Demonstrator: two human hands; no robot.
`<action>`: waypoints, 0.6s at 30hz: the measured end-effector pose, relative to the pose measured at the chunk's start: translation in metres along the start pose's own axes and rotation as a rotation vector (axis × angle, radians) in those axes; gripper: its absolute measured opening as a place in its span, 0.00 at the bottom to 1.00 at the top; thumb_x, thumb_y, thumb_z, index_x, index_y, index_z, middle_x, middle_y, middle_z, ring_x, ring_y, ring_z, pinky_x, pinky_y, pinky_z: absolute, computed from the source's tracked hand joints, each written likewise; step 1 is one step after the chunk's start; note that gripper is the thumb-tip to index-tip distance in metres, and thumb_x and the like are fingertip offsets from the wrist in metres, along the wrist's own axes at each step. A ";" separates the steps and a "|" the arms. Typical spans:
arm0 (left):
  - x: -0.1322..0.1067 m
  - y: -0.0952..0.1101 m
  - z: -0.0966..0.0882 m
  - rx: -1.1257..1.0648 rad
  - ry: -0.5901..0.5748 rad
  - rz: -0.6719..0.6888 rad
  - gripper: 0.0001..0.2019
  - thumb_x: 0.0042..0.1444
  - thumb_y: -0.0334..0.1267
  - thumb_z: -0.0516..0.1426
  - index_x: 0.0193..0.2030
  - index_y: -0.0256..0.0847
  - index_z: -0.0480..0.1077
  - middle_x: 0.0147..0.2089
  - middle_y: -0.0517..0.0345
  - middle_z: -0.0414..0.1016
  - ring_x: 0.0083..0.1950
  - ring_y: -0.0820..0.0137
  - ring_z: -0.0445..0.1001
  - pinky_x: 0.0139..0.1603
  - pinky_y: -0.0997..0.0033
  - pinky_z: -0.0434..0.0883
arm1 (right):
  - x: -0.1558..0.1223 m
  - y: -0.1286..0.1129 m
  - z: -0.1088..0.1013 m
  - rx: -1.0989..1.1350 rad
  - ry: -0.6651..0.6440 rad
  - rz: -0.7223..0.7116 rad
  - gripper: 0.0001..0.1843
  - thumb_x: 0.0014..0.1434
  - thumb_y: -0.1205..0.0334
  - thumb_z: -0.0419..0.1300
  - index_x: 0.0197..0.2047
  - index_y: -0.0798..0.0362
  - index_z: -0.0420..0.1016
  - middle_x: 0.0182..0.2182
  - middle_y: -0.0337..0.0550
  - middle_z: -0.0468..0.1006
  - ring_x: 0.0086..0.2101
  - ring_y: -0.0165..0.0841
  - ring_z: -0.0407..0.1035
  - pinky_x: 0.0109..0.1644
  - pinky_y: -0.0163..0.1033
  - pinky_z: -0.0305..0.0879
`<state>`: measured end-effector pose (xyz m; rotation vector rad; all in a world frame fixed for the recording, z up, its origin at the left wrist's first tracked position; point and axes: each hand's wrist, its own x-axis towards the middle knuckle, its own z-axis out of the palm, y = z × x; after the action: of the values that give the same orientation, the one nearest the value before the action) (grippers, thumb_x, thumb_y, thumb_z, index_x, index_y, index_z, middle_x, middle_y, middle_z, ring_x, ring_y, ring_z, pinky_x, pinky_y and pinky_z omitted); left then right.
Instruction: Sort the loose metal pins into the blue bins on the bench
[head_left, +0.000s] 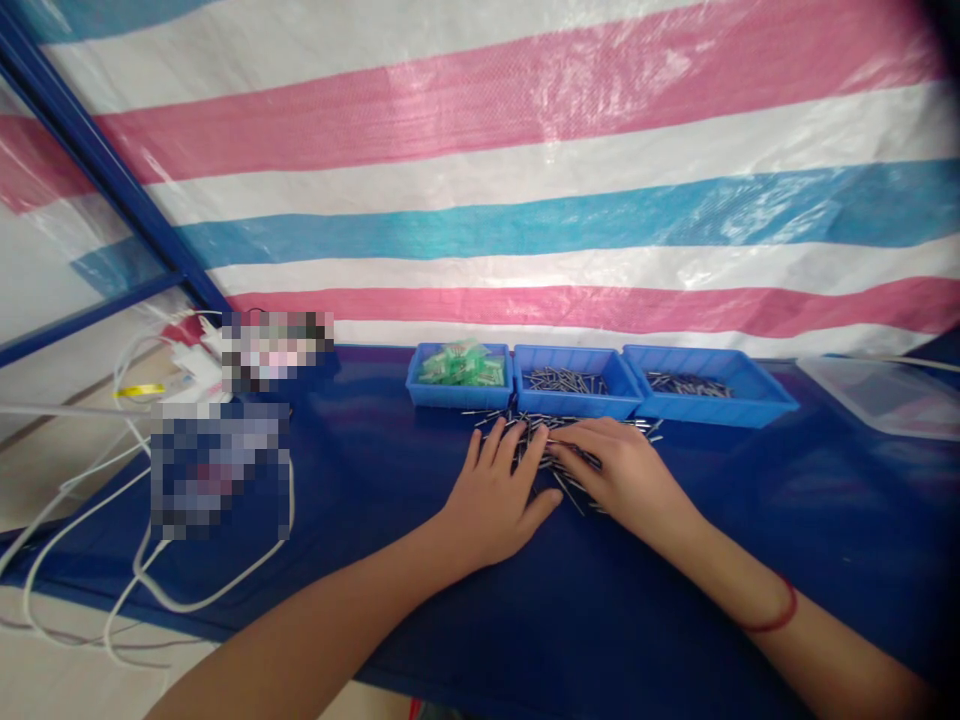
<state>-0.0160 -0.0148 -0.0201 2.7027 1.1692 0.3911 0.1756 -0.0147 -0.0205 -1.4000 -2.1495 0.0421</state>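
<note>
A loose pile of thin metal pins (pixel 571 492), perhaps nails or rivets, lies on the blue tabletop in front of the bins. My left hand (pixel 495 505) rests palm down at the pile's left side, fingers spread, holding nothing I can see. From the right, my right hand (pixel 626 470) reaches over the pile with thumb and forefinger drawn together at the pins; whatever sits between the tips is too small to make out. Behind the pile, similar metal pieces fill part of the middle blue bin (pixel 577 403) and the right blue bin (pixel 724 410).
Green plastic packets (pixel 461 366) fill the left blue bin (pixel 456 397). At far right stands a clear plastic tray (pixel 877 395). White cables (pixel 217 600) loop over the table's left side, beside blurred-out objects. A striped plastic sheet (pixel 480 230) hangs behind.
</note>
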 end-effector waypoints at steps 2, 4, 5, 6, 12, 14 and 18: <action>0.003 0.000 0.001 -0.009 0.038 -0.017 0.29 0.65 0.51 0.43 0.69 0.38 0.48 0.70 0.46 0.52 0.72 0.56 0.44 0.68 0.46 0.47 | -0.001 -0.001 -0.002 0.009 0.036 0.002 0.14 0.64 0.60 0.52 0.44 0.50 0.78 0.39 0.47 0.79 0.39 0.39 0.71 0.46 0.47 0.66; 0.006 -0.001 0.000 -0.034 0.080 -0.012 0.26 0.66 0.48 0.43 0.67 0.38 0.53 0.68 0.49 0.56 0.71 0.58 0.46 0.69 0.48 0.47 | -0.002 -0.002 -0.003 0.012 0.072 -0.002 0.14 0.64 0.60 0.52 0.44 0.51 0.78 0.40 0.49 0.77 0.40 0.40 0.71 0.46 0.47 0.67; 0.008 -0.002 -0.001 -0.053 0.105 -0.008 0.24 0.66 0.47 0.44 0.65 0.38 0.56 0.66 0.50 0.59 0.71 0.59 0.47 0.69 0.50 0.47 | -0.002 -0.004 -0.003 0.018 0.088 -0.008 0.14 0.64 0.61 0.52 0.45 0.51 0.78 0.39 0.49 0.77 0.40 0.40 0.71 0.46 0.47 0.68; 0.009 -0.004 -0.003 -0.078 0.131 -0.004 0.22 0.66 0.46 0.44 0.63 0.39 0.59 0.64 0.52 0.63 0.70 0.61 0.50 0.69 0.52 0.47 | -0.003 -0.006 -0.003 0.030 0.100 -0.016 0.14 0.64 0.61 0.52 0.45 0.51 0.79 0.39 0.49 0.77 0.40 0.39 0.71 0.46 0.46 0.68; 0.015 -0.009 -0.017 -0.261 0.194 -0.092 0.13 0.64 0.45 0.50 0.48 0.44 0.72 0.47 0.59 0.77 0.52 0.67 0.69 0.56 0.61 0.62 | -0.005 -0.018 -0.007 0.162 0.123 -0.065 0.13 0.63 0.63 0.53 0.43 0.48 0.79 0.39 0.45 0.79 0.39 0.35 0.74 0.44 0.41 0.71; 0.015 -0.008 -0.021 -0.312 0.175 -0.108 0.11 0.64 0.44 0.51 0.45 0.46 0.72 0.44 0.62 0.78 0.48 0.68 0.71 0.51 0.63 0.63 | -0.005 -0.019 -0.010 0.218 0.109 -0.072 0.12 0.63 0.63 0.54 0.42 0.48 0.79 0.39 0.44 0.80 0.39 0.35 0.75 0.46 0.41 0.72; 0.014 -0.006 -0.023 -0.365 0.177 -0.092 0.10 0.64 0.42 0.50 0.40 0.44 0.72 0.40 0.64 0.77 0.44 0.69 0.71 0.46 0.66 0.62 | -0.005 -0.020 -0.013 0.407 0.111 0.081 0.09 0.58 0.58 0.61 0.40 0.50 0.79 0.36 0.43 0.81 0.35 0.36 0.76 0.42 0.41 0.74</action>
<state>-0.0174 0.0005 0.0025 2.3296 1.1317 0.7615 0.1667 -0.0316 -0.0052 -1.2169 -1.8613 0.4002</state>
